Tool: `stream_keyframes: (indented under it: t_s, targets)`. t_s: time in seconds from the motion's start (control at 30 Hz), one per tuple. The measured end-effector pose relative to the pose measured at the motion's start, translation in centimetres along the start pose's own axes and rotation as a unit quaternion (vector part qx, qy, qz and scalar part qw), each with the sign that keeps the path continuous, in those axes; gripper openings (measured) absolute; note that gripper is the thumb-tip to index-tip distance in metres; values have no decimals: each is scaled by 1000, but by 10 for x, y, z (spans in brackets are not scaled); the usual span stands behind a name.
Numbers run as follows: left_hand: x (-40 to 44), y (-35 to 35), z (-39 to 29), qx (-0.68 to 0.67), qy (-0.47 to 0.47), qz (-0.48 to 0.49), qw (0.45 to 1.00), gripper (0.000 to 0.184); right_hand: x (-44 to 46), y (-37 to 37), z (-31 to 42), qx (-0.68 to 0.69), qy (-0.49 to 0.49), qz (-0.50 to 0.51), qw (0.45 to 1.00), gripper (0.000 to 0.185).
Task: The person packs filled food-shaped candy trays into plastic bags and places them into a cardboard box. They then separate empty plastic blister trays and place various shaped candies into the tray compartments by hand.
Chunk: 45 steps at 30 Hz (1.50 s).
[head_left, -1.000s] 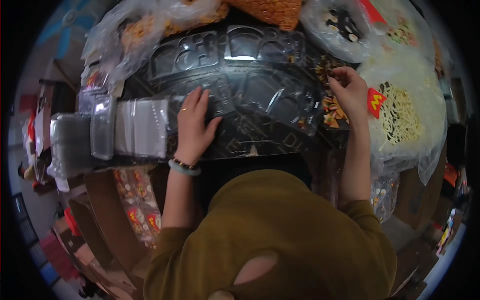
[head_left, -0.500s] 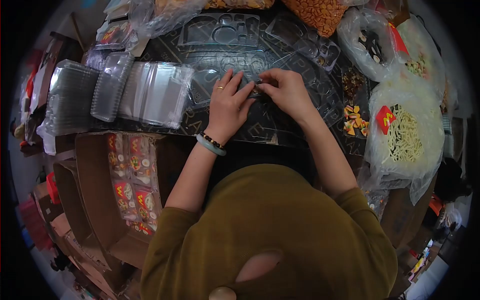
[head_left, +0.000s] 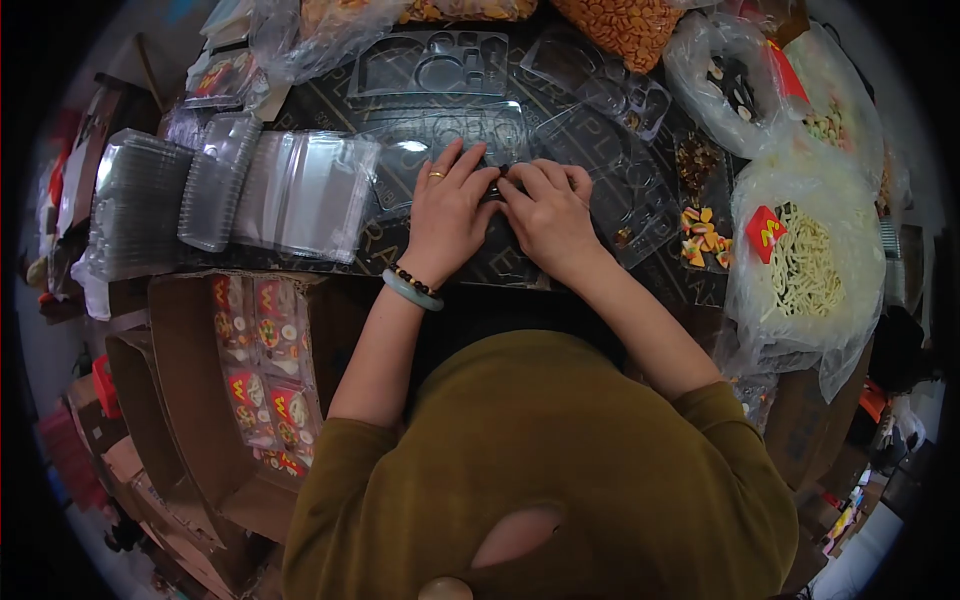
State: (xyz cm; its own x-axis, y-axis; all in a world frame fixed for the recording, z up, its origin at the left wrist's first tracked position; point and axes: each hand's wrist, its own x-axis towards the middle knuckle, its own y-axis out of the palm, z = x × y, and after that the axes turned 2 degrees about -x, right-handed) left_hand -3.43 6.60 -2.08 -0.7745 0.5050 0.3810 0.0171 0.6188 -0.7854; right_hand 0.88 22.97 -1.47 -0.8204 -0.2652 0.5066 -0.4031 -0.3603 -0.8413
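Note:
My left hand rests over a clear moulded plastic tray on the black table, its fingers stretched out and apart, thumb and forefinger beside a tiny dark piece. Close against it, my right hand is closed, with fingers curled and tips pressed together at that same dark spot. Whatever sits in those fingertips is too small and covered to name. Further back lies another clear tray, and a third tray sits angled to the right.
Stacked clear plastic covers and flat clear sleeves stand left. On the right are small orange-and-yellow pieces and a bag of pale noodle-like strips. Orange pieces fill a bag behind. An open cardboard box holds printed packs below.
My right hand has turned and lowered slightly, its fingers curling in more tightly beside my left thumb. My left hand stays nearly in place. The whole view has shifted slightly.

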Motion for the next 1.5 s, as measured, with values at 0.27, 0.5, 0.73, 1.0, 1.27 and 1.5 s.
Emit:
stream_keyframes:
  t_s: [0.27, 0.5, 0.73, 1.0, 1.27, 1.5]
  targets:
    - [0, 3, 5, 22, 29, 17, 999, 43, -4, 6, 7, -6, 52, 28, 998, 28]
    - [-2, 4, 0, 124, 47, 59, 989, 48, -39, -71, -29, 58, 129, -27, 989, 29]
    - [-1, -3, -2, 145, 84, 102, 980, 50, -96, -81, -47, -47, 203, 66, 976, 65]
    - [0, -31, 38, 141, 81, 105, 981, 44, -85, -109, -104, 35, 38, 192, 980, 45]
    - [18, 0, -12, 50, 154, 77, 984, 55, -84, -103, -180, -28, 354, 20, 935, 23]
    - [41, 48, -54, -39, 217, 42, 975, 25, -92, -111, -203, 117, 467, -31, 876, 23]
